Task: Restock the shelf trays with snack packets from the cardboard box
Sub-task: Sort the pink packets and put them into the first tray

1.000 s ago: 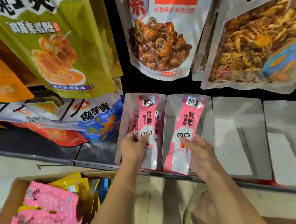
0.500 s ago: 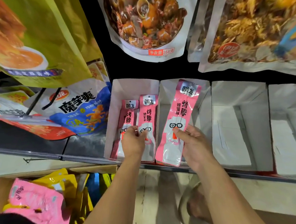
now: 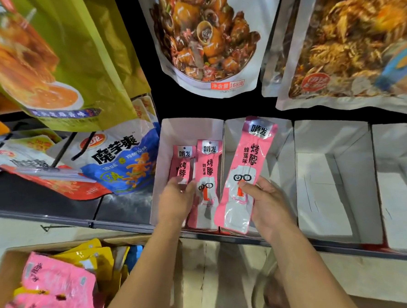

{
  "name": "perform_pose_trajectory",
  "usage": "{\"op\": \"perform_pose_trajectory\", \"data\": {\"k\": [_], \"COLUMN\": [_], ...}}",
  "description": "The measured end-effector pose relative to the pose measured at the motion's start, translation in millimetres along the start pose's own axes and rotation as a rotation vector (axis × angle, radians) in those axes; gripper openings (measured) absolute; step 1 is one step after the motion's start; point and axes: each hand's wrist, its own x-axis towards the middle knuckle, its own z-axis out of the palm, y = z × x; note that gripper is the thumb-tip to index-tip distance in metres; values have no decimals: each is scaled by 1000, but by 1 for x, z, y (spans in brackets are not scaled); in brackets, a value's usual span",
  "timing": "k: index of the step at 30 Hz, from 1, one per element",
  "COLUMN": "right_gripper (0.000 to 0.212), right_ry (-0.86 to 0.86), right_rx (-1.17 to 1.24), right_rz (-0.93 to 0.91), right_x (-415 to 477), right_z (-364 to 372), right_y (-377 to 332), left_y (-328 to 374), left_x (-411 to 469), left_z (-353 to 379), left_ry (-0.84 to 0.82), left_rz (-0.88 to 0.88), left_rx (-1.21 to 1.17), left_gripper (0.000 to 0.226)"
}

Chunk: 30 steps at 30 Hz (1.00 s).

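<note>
Two pink snack packets [image 3: 209, 167] lie side by side in the leftmost white shelf tray [image 3: 186, 131]. My left hand [image 3: 176, 200] rests on their lower ends, fingers loose and motion-blurred, covering the bottom of the left packet. My right hand [image 3: 267, 204] pinches a third pink packet [image 3: 253, 165], thumb on its front and fingers behind. That packet stands tilted over the second tray [image 3: 285, 144]. The cardboard box [image 3: 11, 256] at the bottom left holds more pink packets [image 3: 55, 284] and yellow packets [image 3: 94, 255].
Two more white trays [image 3: 330, 141] [image 3: 397, 142] sit to the right on the shelf. A blue snack bag [image 3: 122, 163] and red bags lie left of the trays. Large hanging bags [image 3: 204, 34] crowd the space above. The shelf edge [image 3: 121, 225] runs above the box.
My left hand has laid its upright packet flat beside the other and loosened its hold. My right hand still holds its packet over the second tray. The camera has moved closer and tipped down.
</note>
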Motion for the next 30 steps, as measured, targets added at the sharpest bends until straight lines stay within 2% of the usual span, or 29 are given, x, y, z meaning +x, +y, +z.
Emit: {"op": "perform_pose_trajectory", "data": {"k": [6, 7, 10, 12, 15, 17, 19, 22, 25, 30], "right_gripper": [30, 29, 27, 26, 24, 23, 19, 19, 6, 8], "right_ry": [8, 3, -10, -20, -51, -61, -24, 57, 113, 115], "right_rx": [43, 41, 22, 23, -3, -38, -109, -249, -332, -475], "right_rz": [-3, -3, -1, -7, -18, -23, -49, -139, -216, -262], "right_x": [-1, -2, -4, -4, -3, 1, 8, 17, 24, 34], "right_z": [13, 15, 25, 34, 51, 63, 73, 86, 93, 112], "right_y": [5, 6, 8, 12, 17, 23, 31, 39, 42, 57], "left_y": [-2, -7, -23, -28, -28, -26, -32, -36, -39, -40], "left_x": [2, 5, 11, 11, 13, 13, 16, 17, 18, 17], "left_z": [-44, -47, -50, -52, -53, -54, -51, -49, -49, -50], "left_ry": [406, 401, 232, 160, 152, 82, 43, 108, 89, 76], "left_rz": [202, 163, -48, -103, -166, -209, -235, -224, -244, -244], "left_rx": [-45, -65, -77, -113, -310, -493, -549, -578, -600, -647], "left_gripper": [26, 28, 31, 31, 27, 19, 20, 23, 22, 22]}}
